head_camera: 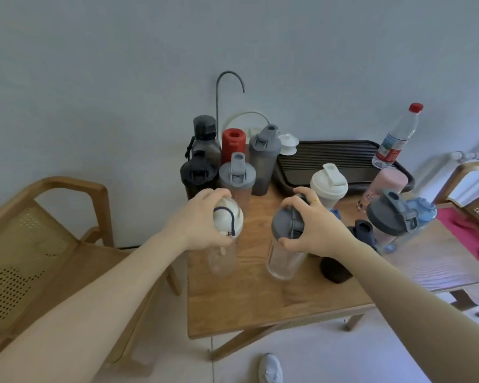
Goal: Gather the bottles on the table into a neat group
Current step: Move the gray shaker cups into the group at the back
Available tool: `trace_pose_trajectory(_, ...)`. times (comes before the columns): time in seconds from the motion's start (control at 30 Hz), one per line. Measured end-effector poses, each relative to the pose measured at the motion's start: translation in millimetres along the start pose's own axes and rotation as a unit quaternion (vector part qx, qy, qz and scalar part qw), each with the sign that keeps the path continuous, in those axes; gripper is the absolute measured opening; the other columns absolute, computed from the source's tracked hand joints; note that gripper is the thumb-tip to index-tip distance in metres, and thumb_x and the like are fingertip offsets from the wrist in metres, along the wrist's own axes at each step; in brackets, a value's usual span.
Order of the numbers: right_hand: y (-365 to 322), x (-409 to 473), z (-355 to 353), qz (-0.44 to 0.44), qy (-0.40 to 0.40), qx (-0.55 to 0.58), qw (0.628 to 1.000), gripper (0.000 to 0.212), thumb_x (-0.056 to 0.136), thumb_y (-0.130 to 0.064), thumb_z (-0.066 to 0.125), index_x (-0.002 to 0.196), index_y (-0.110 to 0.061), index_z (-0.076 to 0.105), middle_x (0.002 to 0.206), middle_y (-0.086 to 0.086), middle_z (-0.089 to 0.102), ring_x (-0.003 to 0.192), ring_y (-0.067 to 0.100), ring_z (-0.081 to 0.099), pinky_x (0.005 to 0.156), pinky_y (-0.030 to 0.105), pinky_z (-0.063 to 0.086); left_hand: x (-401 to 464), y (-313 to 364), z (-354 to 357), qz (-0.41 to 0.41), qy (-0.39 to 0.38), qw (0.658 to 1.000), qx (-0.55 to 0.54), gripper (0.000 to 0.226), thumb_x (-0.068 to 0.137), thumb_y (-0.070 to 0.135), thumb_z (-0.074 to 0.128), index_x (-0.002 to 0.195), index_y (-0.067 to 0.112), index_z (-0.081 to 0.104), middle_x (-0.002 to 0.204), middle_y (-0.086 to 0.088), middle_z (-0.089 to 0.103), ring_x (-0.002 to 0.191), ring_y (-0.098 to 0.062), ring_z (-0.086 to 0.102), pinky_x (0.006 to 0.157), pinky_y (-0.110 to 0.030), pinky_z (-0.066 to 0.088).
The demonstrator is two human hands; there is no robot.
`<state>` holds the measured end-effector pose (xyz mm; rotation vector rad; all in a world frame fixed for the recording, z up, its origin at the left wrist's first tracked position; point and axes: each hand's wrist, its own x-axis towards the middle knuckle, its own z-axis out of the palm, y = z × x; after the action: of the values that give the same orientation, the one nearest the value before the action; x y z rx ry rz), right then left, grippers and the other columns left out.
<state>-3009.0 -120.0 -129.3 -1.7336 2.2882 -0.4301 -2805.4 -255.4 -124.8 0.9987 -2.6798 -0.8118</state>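
Both hands' fingers clamp shaker lids: left hand [202,214] white-lidded bottle [225,233], right hand [313,225] grey-lidded bottle [285,239]; water bottle [396,136] label seemingly illegible.

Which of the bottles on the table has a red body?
The red bottle, in the back row of the cluster at the table's far left corner, between two dark grey bottles. The plastic water bottle has only a red cap.

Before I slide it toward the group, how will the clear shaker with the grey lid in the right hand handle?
The clear shaker looks empty, so probably light. It is tall and narrow with a heavy-looking grey lid, so a push near the top may tip it; the right hand has its grip on the lid. Smooth plastic should slide easily on the wooden table.
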Motion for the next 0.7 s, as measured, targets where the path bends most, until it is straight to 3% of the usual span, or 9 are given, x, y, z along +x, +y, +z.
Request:
trace_pose_trajectory(0.1, 13.9, 9.3, -14.4, -0.001, 0.021, 0.011, 1.000, 0.067, 0.065, -0.041, 0.075, 0.122, -0.027, 0.043, 0.147, -0.001, 0.016, 0.121, 0.024, 0.042, 0.087, 0.031, 0.041, 25.9, 28.2, -12.0, 0.048, 0.066, 0.995, -0.055, 0.080, 0.062, 0.037, 0.079, 0.130, 0.029, 0.038, 0.132, 0.005, 0.044, 0.117, -0.016, 0.046, 0.096, -0.038, 0.044)
trace_pose_trajectory(0.2, 27.8, 15.0, -26.7, -0.018, 0.014, 0.016, 1.000, 0.067, 0.064, -0.044, 0.075, 0.120, -0.029, 0.043, 0.145, -0.002, 0.017, 0.121, 0.021, 0.041, 0.091, 0.035, 0.045, 61.0, 59.2, -21.0, 0.084, 0.076, 0.993, -0.041, 0.078, 0.061, 0.041, 0.078, 0.128, 0.029, 0.039, 0.128, 0.006, 0.049, 0.114, -0.015, 0.049, 0.094, -0.036, 0.045)
trace_pose_trajectory(0.43, 63.9, 29.9, -37.3, -0.026, -0.014, 0.022, 0.999, 0.067, 0.064, -0.042, 0.075, 0.120, -0.028, 0.041, 0.144, -0.005, 0.017, 0.114, 0.019, 0.045, 0.086, 0.034, 0.048, 148.8, 86.1, 6.5, 0.064, 0.044, 0.995, 0.060, 0.079, 0.065, 0.047, 0.073, 0.131, 0.027, 0.035, 0.127, 0.001, 0.049, 0.113, -0.021, 0.051, 0.089, -0.041, 0.047)
trace_pose_trajectory(0.6, 77.8, 46.2, -34.0, -0.068, -0.034, 0.039, 0.996, 0.066, 0.065, -0.041, 0.075, 0.120, -0.025, 0.042, 0.140, -0.005, 0.019, 0.117, 0.020, 0.043, 0.088, 0.034, 0.047, 184.1, 79.8, 39.4, 0.037, 0.014, 0.979, 0.198, 0.079, 0.068, 0.056, 0.065, 0.134, 0.025, 0.034, 0.135, 0.001, 0.050, 0.120, -0.024, 0.048, 0.093, -0.041, 0.032)
trace_pose_trajectory(0.7, 82.4, 53.3, -34.1, -0.087, -0.051, 0.044, 0.994, 0.065, 0.065, -0.041, 0.074, 0.119, -0.025, 0.041, 0.140, -0.006, 0.019, 0.112, 0.022, 0.048, 0.088, 0.037, 0.048, 193.3, 79.0, 46.5, 0.023, 0.022, 0.974, 0.223, 0.080, 0.069, 0.058, 0.063, 0.135, 0.024, 0.034, 0.136, 0.001, 0.049, 0.121, -0.024, 0.046, 0.093, -0.041, 0.029)
